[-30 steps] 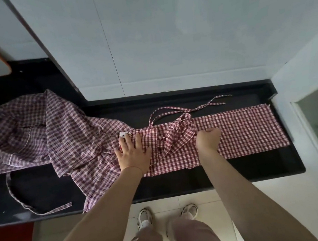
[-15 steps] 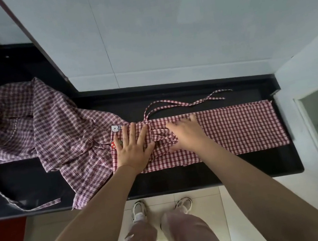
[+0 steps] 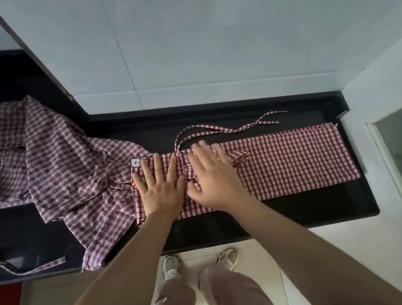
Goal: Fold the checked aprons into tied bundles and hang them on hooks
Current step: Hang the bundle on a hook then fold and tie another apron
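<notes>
A red-and-white checked apron (image 3: 296,159) lies folded into a long flat strip on the black counter (image 3: 306,210). Its thin ties (image 3: 230,128) trail loose behind it toward the wall. My left hand (image 3: 160,186) presses flat on the strip's left end, fingers spread, beside a small cartoon patch (image 3: 136,162). My right hand (image 3: 211,176) lies flat just right of it, fingers straight, on a bunched fold of the fabric. A darker checked apron (image 3: 50,171) sits crumpled at the left, partly under the strip's end.
A tie of the crumpled apron (image 3: 30,267) curls along the counter's front edge at the left. A white tiled wall (image 3: 204,35) stands close behind. The counter ends at a white frame (image 3: 382,126) on the right. My feet (image 3: 200,263) stand on the tiled floor below.
My right hand, which gripped a bunched fold a second ago, has opened and now lies flat on it. The fold is pressed flatter. My left hand has stayed pressed in place.
</notes>
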Demonstrator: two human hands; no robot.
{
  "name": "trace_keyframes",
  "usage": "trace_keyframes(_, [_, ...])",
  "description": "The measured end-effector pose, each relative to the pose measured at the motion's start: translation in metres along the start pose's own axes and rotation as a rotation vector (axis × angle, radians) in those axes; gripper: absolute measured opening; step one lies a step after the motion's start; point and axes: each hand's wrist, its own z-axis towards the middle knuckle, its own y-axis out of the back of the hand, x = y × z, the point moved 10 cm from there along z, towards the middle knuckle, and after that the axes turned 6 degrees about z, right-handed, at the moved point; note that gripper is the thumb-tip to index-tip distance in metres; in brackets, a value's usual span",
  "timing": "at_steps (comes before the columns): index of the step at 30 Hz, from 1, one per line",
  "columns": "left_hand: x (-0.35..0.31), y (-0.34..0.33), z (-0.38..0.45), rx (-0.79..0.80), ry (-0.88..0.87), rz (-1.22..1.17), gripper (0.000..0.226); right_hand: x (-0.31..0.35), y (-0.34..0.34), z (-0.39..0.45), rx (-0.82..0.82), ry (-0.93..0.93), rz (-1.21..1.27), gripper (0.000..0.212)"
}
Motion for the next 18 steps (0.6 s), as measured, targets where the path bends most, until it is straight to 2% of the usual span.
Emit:
trace_keyframes(3, [0.002, -0.004, 0.002, 0.0, -0.008, 0.024, 0.071, 0.023, -0.033, 0.001, -0.033, 0.073, 0.06, 0.06])
trace_keyframes(8, [0.002, 0.0, 0.004, -0.015, -0.01, -0.041, 0.061, -0.034, -0.059, -0.006, -0.018, -0.085, 0.008, 0.059])
trace_keyframes(12, [0.003, -0.001, 0.004, 0.004, -0.014, -0.052, 0.062, -0.091, -0.054, -0.022, -0.011, -0.338, 0.036, 0.061])
trace_keyframes(16, [0.003, -0.002, 0.004, 0.044, -0.017, -0.022, 0.062, -0.101, -0.051, -0.027, 0.046, -0.329, 0.062, 0.06])
trace_keyframes(18, [-0.002, 0.003, 0.004, 0.065, -0.014, 0.001, 0.062, -0.098, -0.036, -0.026, -0.048, -0.371, 0.186, 0.055])
